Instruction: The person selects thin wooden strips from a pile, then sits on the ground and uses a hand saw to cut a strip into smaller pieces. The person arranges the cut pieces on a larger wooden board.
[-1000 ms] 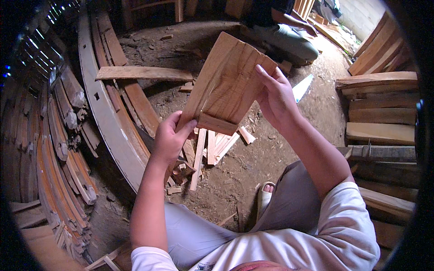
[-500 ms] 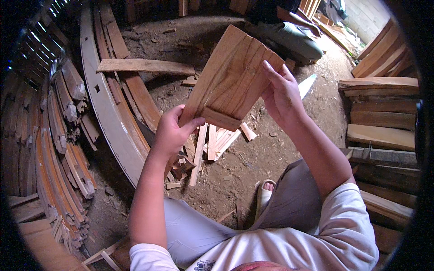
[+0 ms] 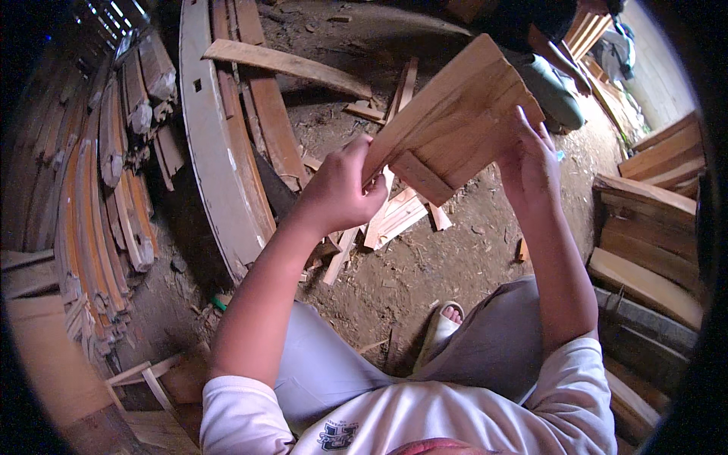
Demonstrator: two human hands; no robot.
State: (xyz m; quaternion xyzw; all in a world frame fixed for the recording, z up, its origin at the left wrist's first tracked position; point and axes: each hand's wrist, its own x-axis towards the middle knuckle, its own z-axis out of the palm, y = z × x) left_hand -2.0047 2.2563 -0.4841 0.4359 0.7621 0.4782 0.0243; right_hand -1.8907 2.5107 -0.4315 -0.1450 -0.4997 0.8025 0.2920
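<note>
A short wide wooden board (image 3: 464,114) is held up tilted in front of me, above the dirt floor. Its grain shows clearly, and a small wooden strip (image 3: 422,178) lies across its near end. My left hand (image 3: 345,188) is closed round the near left corner, the thumb beside the strip. With the thumb on the face near the far right edge, my right hand (image 3: 531,163) grips the board; its other fingers are mostly hidden behind the wood.
Cut wood pieces (image 3: 394,220) lie on the ground beyond my knees. Long planks (image 3: 220,167) and stacked lumber (image 3: 114,189) line the left. More boards (image 3: 644,273) are piled at right. Another person's knee (image 3: 557,95) shows at the far right.
The board has shifted to the right and turned a little clockwise, with both hands still on it. The view has swung, so the surroundings sit differently.
</note>
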